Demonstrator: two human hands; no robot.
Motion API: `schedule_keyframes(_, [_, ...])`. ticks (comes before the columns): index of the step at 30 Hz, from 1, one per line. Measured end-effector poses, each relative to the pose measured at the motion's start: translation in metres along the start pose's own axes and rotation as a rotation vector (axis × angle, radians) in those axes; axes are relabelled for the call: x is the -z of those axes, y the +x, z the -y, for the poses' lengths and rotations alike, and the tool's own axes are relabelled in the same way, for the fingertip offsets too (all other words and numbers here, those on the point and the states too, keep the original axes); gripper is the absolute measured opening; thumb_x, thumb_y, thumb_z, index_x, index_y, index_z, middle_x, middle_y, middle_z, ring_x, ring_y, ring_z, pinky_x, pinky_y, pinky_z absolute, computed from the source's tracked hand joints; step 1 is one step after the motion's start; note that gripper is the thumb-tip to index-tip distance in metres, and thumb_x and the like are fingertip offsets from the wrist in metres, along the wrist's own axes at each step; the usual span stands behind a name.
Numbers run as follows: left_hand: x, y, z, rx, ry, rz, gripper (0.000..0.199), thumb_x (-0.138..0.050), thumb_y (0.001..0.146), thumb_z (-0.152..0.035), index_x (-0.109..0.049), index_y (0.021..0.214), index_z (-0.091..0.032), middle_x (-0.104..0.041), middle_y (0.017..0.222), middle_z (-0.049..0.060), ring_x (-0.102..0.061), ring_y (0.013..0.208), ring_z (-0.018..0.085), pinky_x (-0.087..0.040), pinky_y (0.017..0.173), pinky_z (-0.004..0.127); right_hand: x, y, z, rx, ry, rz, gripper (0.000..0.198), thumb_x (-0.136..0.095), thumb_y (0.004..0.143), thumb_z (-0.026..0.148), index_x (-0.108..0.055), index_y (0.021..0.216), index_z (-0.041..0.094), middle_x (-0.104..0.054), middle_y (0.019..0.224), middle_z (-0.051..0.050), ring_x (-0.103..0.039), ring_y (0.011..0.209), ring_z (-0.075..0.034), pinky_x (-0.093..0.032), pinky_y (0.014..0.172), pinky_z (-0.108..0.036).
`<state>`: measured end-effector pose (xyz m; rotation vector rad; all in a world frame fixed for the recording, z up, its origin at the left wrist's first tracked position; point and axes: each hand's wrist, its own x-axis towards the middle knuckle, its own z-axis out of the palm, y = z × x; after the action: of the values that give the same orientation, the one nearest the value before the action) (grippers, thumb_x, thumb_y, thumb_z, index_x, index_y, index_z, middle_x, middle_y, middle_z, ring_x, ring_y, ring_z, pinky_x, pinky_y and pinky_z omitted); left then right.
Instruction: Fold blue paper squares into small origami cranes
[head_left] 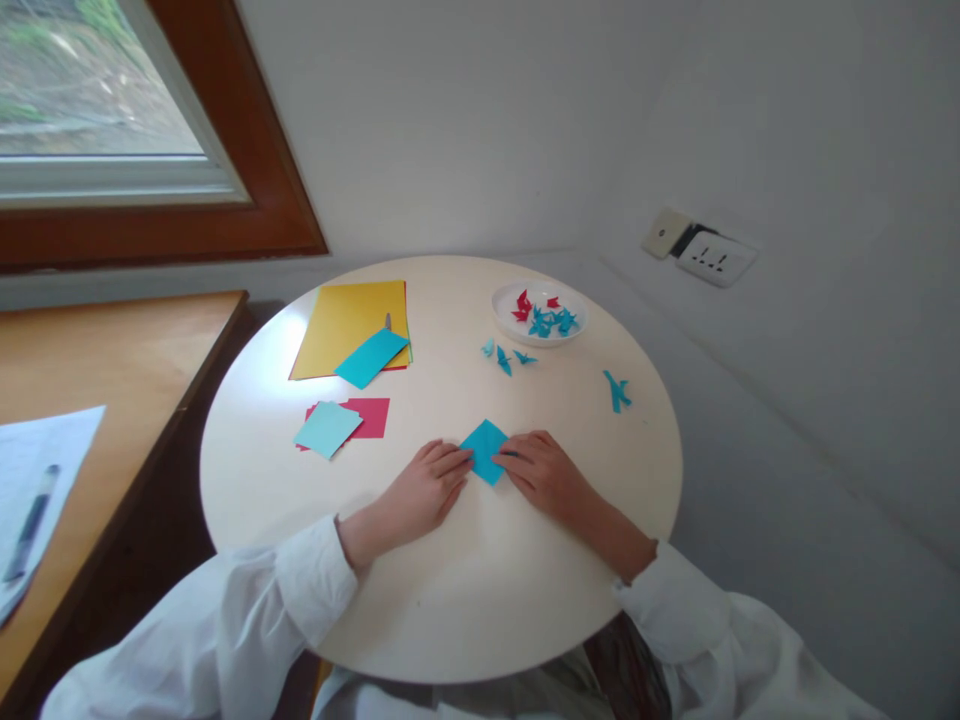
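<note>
A small blue square of origami paper (486, 450) lies on the round white table (465, 600), turned so that one corner points toward me. My left hand (431, 487) is closed on its left corner, thumb and fingers pinched together. From the other side my right hand (549, 475) pinches the right corner, and a dark edge or slim thing shows by its fingertips, too small to make out. Beyond the hands stand folded blue paper cranes (504, 360). A faint crease seems to run over the sheet's upper half.
A white plate (501, 328) at the back holds red and blue cranes. Blue paper strips (617, 391) lie at right. At left are yellow sheets (345, 315), a blue rectangle (371, 358), pale blue squares (328, 428) and pink paper (375, 417). A wooden desk (150, 335) stands alongside.
</note>
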<state>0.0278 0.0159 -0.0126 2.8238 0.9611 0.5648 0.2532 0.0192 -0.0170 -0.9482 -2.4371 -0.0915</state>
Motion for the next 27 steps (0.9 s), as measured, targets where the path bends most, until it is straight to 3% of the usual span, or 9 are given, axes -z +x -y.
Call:
schedule_keyframes(6, [-0.003,-0.008,-0.001,0.031,0.015,-0.005,0.034,-0.036,0.092,-0.020,-0.054,0.119,-0.013,-0.060,0.121,0.010,-0.052,0.113,0.021,-0.033,0.104,0.046,0.001,-0.006,-0.001,-0.116,0.180,0.004,0.020,-0.048,0.088,0.020,-0.066,0.096,0.019,-0.068,0.097,-0.007,-0.060,0.092,-0.018,-0.044,0.081,-0.035])
schedule_keyframes(12, [-0.002,-0.011,-0.006,0.029,-0.017,-0.044,0.037,-0.037,0.091,-0.018,-0.042,0.127,-0.013,-0.061,0.117,0.010,-0.050,0.112,0.021,-0.027,0.105,0.050,-0.001,-0.004,-0.001,-0.389,0.326,0.030,0.015,-0.051,0.086,0.021,-0.066,0.084,0.021,-0.071,0.091,-0.004,-0.062,0.089,-0.019,-0.036,0.086,-0.041])
schedule_keyframes(19, [0.001,-0.008,-0.012,0.073,-0.062,0.000,0.039,-0.038,0.090,-0.020,-0.040,0.129,-0.015,-0.059,0.114,0.010,-0.047,0.111,0.021,-0.025,0.105,0.050,-0.007,0.015,0.000,-0.723,0.282,0.074,0.011,-0.057,0.080,0.026,-0.066,0.075,0.022,-0.071,0.084,-0.003,-0.057,0.088,-0.022,-0.033,0.080,-0.039])
schedule_keyframes(27, [-0.001,-0.008,-0.015,0.096,-0.009,0.008,0.038,-0.038,0.089,-0.021,-0.043,0.126,-0.013,-0.056,0.106,0.011,-0.046,0.108,0.024,-0.028,0.102,0.052,-0.013,0.021,0.005,-0.822,0.128,0.051,0.012,-0.058,0.078,0.029,-0.065,0.072,0.022,-0.068,0.073,-0.002,-0.055,0.081,-0.022,-0.028,0.074,-0.036])
